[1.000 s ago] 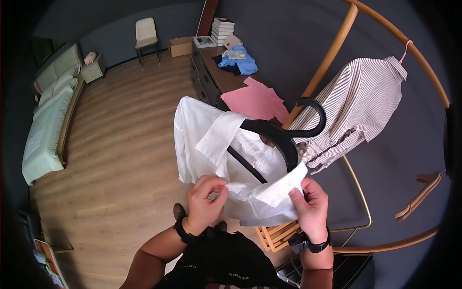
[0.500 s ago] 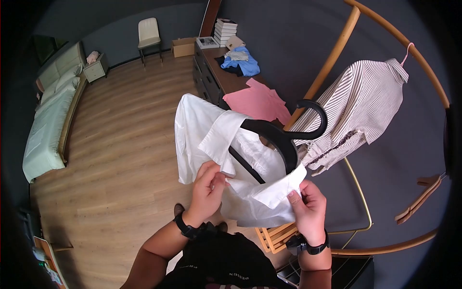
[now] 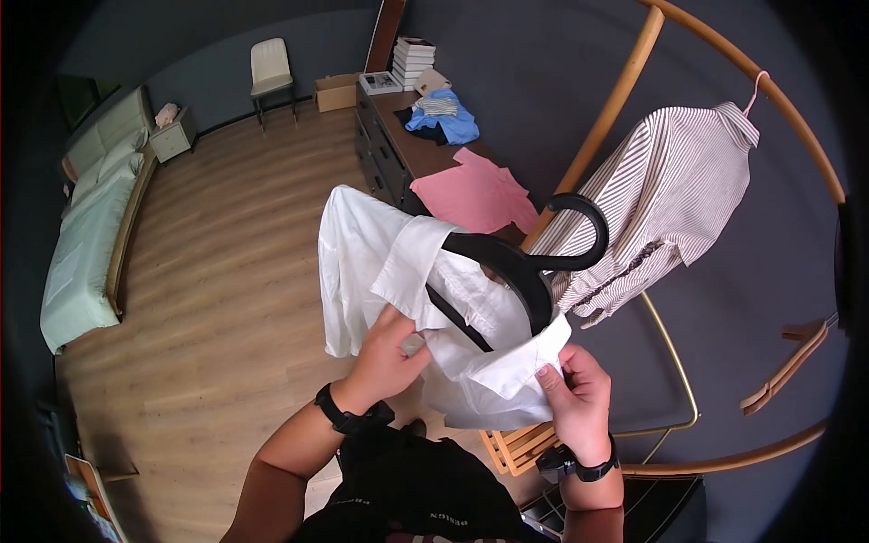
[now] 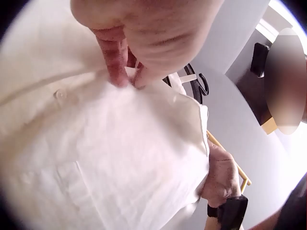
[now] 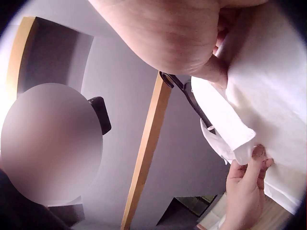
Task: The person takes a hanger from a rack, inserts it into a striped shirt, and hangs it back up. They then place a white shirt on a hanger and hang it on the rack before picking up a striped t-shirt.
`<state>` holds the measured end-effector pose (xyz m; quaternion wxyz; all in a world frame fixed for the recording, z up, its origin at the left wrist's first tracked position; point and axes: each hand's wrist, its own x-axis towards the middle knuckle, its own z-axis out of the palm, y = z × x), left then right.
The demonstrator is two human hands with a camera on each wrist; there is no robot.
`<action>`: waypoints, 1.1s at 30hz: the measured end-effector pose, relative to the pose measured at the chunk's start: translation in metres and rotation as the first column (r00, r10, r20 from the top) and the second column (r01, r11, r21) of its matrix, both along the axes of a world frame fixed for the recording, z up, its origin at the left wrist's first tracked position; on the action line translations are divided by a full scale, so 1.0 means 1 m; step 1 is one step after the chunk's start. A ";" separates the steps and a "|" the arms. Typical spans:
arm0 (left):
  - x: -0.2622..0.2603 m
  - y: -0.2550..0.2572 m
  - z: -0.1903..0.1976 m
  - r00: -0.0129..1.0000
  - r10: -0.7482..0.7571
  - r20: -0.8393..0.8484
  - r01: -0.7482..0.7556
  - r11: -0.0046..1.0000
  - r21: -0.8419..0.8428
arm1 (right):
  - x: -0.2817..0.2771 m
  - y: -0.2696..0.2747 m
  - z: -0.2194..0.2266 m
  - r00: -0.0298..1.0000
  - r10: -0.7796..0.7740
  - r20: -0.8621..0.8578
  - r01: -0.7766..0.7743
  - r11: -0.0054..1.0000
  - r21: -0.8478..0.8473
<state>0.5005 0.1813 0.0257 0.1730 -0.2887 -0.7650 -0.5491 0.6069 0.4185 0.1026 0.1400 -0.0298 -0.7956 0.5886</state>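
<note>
White shirt [image 3: 358, 262], button [image 4: 59, 94] in left-wrist view

Head view faces down; wrist views, close, perhaps share white cloth.

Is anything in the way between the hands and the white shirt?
No, I can't see anything in between. The left hand pinches the white shirt at its front, and the right hand grips it by the collar. The black hanger sits in the shirt's neck, but it blocks neither hand.
</note>
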 end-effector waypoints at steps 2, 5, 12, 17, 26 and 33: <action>-0.001 0.000 -0.004 0.999 0.029 0.013 -0.029 1.000 0.003 | 0.001 0.001 0.000 1.000 0.006 0.003 -0.006 1.000 -0.004; -0.001 0.003 -0.004 0.997 0.077 -0.024 -0.076 0.997 0.031 | 0.001 0.000 -0.001 1.000 0.011 0.005 -0.011 1.000 -0.006; -0.003 0.027 -0.015 0.960 0.008 0.279 -0.126 0.904 0.408 | 0.003 -0.009 0.001 0.999 0.041 0.022 -0.040 0.997 -0.060; -0.010 0.025 -0.019 0.979 0.006 0.203 -0.085 0.920 0.383 | 0.003 -0.009 -0.003 0.998 0.059 0.015 -0.058 0.995 -0.087; -0.004 0.023 -0.021 0.944 -0.110 0.311 -0.068 0.858 0.509 | 0.003 -0.010 -0.003 0.998 0.060 0.023 -0.056 0.988 -0.146; -0.010 0.019 -0.013 0.808 -0.327 0.490 -0.061 0.780 0.622 | 0.000 -0.006 -0.002 0.997 0.067 0.030 -0.061 0.983 -0.171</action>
